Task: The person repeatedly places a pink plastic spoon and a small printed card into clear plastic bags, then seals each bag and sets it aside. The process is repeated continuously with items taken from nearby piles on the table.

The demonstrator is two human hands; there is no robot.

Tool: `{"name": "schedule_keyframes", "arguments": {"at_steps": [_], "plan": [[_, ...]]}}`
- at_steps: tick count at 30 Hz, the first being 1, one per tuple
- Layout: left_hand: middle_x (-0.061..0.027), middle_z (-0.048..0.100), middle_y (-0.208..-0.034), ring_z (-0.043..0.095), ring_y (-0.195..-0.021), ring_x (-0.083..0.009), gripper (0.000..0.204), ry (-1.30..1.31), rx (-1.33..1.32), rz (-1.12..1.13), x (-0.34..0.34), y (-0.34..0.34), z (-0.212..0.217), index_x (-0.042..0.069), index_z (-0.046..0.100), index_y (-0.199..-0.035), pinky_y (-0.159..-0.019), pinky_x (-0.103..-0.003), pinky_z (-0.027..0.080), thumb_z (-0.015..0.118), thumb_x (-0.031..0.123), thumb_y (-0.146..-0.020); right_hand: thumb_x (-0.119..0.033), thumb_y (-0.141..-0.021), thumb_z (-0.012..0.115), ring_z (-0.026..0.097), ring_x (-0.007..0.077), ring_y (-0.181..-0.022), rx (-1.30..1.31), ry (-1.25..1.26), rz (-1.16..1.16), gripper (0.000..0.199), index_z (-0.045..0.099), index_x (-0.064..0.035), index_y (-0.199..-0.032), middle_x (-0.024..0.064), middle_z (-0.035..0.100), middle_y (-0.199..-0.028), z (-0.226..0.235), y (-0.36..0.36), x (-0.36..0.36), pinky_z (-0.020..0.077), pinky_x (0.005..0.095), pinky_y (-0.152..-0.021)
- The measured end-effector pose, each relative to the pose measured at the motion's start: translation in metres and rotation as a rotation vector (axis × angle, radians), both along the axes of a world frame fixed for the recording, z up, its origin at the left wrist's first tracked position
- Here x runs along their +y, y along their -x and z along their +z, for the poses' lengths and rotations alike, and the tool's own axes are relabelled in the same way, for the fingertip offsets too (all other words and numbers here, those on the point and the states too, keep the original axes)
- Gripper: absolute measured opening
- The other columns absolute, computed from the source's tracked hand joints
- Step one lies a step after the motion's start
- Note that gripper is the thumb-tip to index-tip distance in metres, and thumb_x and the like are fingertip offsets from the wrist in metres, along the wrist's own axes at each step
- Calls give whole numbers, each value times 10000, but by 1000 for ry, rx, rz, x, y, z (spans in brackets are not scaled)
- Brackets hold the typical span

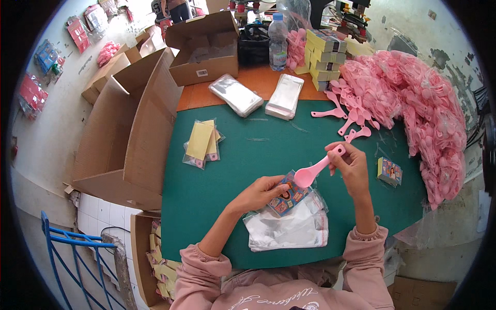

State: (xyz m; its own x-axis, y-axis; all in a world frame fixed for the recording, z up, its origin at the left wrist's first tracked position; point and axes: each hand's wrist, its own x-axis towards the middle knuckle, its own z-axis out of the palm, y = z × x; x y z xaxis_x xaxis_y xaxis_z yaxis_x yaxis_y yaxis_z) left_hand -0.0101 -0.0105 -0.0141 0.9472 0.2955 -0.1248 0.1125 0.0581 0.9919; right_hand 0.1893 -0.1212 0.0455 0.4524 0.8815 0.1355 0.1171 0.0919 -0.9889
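A pink spoon is held by its handle end in my right hand. Its bowl hangs over a blue printed card, which my left hand pinches at its upper left side. Whether the card sits inside a clear sleeve, I cannot tell. Beneath both lies a stack of clear plastic bags, spread on the green table mat close to my body. Several loose pink spoons lie beyond my right hand. To its right is a small stack of printed cards.
Bagged pink spoons heap along the right edge. Filled packets lie at left, below two bundles of clear bags. A water bottle and yellow card stacks stand at the back. Open cardboard boxes border the left.
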Motion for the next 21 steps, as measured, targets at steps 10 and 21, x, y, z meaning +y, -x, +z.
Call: {"name": "schedule_keyframes", "arguments": {"at_steps": [10,21], "plan": [[-7,583,-855,512,-787,-59,294,12,-32,41,-2,0,-1,-6,550,-1078,-736,-225,442,467,230,-924,-76,-827,582,501,58,-546,24,-46,-63,127,606,31,-891,20,549,-662,-2,-5,-2,416,190,-465],[13,566,-880,484,-789,-43,337,63,-18,22,-3,-1,-4,-8,535,-1126,-732,-206,424,476,254,-922,-90,-832,581,505,57,-544,90,-38,-63,139,608,37,-883,22,548,-659,-6,-6,-2,420,190,-461]]}}
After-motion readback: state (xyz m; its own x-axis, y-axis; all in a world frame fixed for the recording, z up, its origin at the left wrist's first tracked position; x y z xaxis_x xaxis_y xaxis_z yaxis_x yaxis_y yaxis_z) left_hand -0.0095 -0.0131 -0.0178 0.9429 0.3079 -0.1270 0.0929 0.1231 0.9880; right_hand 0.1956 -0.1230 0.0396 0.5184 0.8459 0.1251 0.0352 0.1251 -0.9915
